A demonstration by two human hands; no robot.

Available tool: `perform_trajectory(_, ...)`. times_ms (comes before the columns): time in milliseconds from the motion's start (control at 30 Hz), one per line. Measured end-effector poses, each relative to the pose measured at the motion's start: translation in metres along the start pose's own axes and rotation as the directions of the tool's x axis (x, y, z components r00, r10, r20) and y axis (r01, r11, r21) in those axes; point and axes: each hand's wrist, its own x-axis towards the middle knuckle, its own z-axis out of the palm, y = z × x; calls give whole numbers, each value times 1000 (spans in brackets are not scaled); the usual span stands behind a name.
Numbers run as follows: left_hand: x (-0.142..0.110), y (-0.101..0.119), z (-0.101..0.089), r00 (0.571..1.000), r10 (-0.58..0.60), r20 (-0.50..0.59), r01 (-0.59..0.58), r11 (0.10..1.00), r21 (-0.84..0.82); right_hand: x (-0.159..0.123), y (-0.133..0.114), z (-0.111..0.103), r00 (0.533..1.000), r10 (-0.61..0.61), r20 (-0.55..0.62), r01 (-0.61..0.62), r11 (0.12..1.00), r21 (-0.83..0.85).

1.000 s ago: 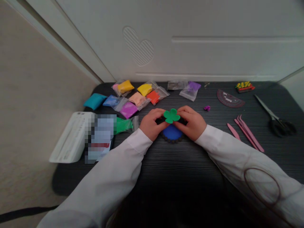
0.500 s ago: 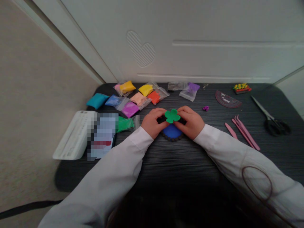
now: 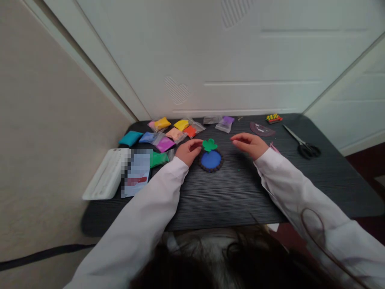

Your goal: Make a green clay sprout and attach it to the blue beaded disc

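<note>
Blue disc (image 3: 211,160) with dark beaded rim (image 3: 210,171) lies mid-table; green clover (image 3: 209,145) at its far edge. Left hand (image 3: 188,152): half open, nothing visibly gripped, just left of clover; contact cannot be told. Right hand (image 3: 251,145): loosely curved, thumb and fingers slightly parted, empty, apart from disc, right.

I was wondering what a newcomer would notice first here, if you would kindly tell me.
Probably the green clover-like piece at the far side of the blue disc, near the middle of the dark table. The left hand is close beside it; the right hand is apart from it, to the right. Next, perhaps, the colourful packets towards the table's back left.
</note>
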Motion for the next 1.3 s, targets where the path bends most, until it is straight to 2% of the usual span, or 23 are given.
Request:
perform_trajectory(100,0,-1,2,999,8,-50,-7,1000,16,-27,-9,-22,998,63,-15,-61,992,109)
perform_trajectory(233,-6,-1,4,994,11,-111,-7,999,42,-80,-9,-47,987,149,-54,-136,971,195)
perform_trajectory(300,-10,1,4,990,13,-139,-6,999,53,-111,0,-61,973,216,-77,-196,958,207)
perform_trajectory(433,-15,6,5,982,25,-188,-12,998,67,-167,29,-101,918,326,-226,-274,933,233)
perform_trajectory(533,-14,10,7,975,34,-220,-18,997,72,-186,35,-128,884,353,-307,-317,934,163)
perform_trajectory(600,-13,14,7,970,31,-243,-11,996,83,-183,24,-131,917,301,-260,-294,953,68)
perform_trajectory(667,-14,19,9,966,24,-256,3,995,103,-166,7,-115,958,221,-183,-226,974,-5)
perform_trajectory(733,-14,25,10,968,19,-249,15,991,131,-137,-11,-85,990,110,-90,-116,991,-66)
perform_trajectory(867,-12,30,8,976,25,-216,20,979,203,-61,-27,-11,996,8,-83,-13,998,-55)
perform_trajectory(967,-11,25,3,981,55,-186,-3,963,270,-14,-24,31,997,-13,-74,7,997,-72)
perform_trajectory(1100,-11,17,0,986,127,-105,-85,937,339,16,-17,55,999,-10,-41,6,994,-106)
perform_trajectory(1300,-7,14,7,980,185,-70,-146,916,373,19,-14,62,1000,-14,-4,13,993,-118)
